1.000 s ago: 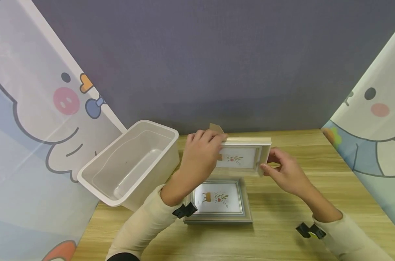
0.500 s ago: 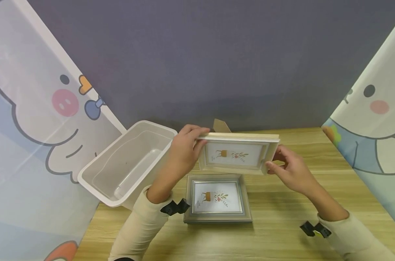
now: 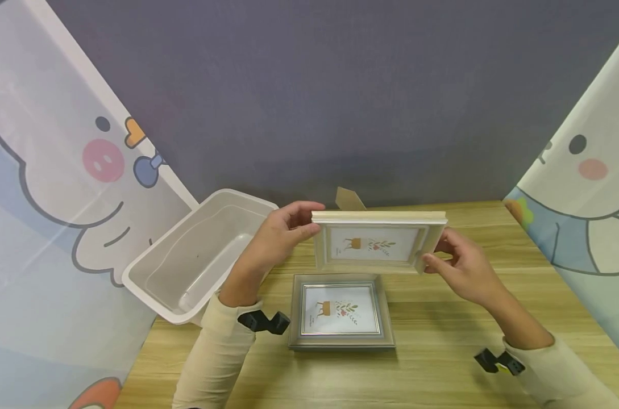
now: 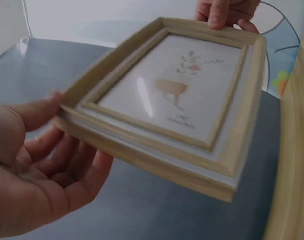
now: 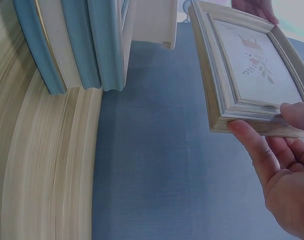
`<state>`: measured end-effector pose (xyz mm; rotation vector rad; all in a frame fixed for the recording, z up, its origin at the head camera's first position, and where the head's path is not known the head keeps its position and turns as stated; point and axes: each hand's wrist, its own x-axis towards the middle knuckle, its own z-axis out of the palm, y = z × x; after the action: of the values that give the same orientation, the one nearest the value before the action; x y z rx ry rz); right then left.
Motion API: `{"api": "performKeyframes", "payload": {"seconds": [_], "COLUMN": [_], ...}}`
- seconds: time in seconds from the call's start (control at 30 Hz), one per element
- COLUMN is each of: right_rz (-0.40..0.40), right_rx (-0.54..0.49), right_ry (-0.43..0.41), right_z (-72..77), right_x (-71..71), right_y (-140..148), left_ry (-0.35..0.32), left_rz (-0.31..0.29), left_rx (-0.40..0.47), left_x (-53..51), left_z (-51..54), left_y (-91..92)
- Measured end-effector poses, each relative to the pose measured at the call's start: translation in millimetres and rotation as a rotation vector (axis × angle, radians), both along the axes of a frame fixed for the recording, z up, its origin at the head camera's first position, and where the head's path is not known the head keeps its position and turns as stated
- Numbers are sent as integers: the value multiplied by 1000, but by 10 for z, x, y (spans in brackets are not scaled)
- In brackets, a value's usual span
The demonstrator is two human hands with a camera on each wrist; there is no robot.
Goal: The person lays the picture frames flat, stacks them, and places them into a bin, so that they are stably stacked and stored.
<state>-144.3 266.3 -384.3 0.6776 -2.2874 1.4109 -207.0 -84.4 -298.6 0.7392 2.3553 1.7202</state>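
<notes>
A cream picture frame (image 3: pixel 378 244) with a plant print is held up above the table, its face turned toward me. My left hand (image 3: pixel 275 236) pinches its left edge, thumb on the front and fingers behind, as the left wrist view also shows. At the opposite edge my right hand (image 3: pixel 460 270) grips it between thumb and fingers. A tan flap (image 3: pixel 349 199) sticks up behind its top edge. Below lies a silver-grey picture frame (image 3: pixel 341 341), print upward. From the right wrist view, blue-edged frames (image 5: pixel 81 42) are stacked there.
To the left stands a deep off-white plastic bin (image 3: pixel 202 258), with nothing seen inside. The wood-grain table (image 3: pixel 442 363) meets a dark grey panel (image 3: pixel 340 102) at the back. Cartoon-printed panels (image 3: pixel 48 170) flank both sides.
My left hand has shifted left, from the held frame's top corner to its left edge. The held frame has moved right, uncovering more of the silver-grey frame; the right hand keeps its grip.
</notes>
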Motion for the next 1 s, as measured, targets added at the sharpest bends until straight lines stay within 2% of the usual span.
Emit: {"api": "performKeyframes", "payload": {"seconds": [0.17, 0.3, 0.67, 0.87, 1.0], "right_rz": [-2, -12, -10, 26, 56], "right_rx": [5, 16, 13, 0, -1], "right_ry": [12, 21, 27, 19, 21], "right_z": [-11, -17, -25, -9, -3], "right_x": [0, -2, -13, -19, -23], "right_y": [1, 6, 22, 30, 34], "left_ry": [-13, -13, -5, -8, -54], "left_rz": [-58, -63, -93, -208, -296], "left_rx": [73, 74, 78, 107, 113], "left_x": [-54, -75, -88, -214, -295], "left_z": [-126, -178, -212, -236, -271], "left_y": [-43, -49, -30, -52, -80]}}
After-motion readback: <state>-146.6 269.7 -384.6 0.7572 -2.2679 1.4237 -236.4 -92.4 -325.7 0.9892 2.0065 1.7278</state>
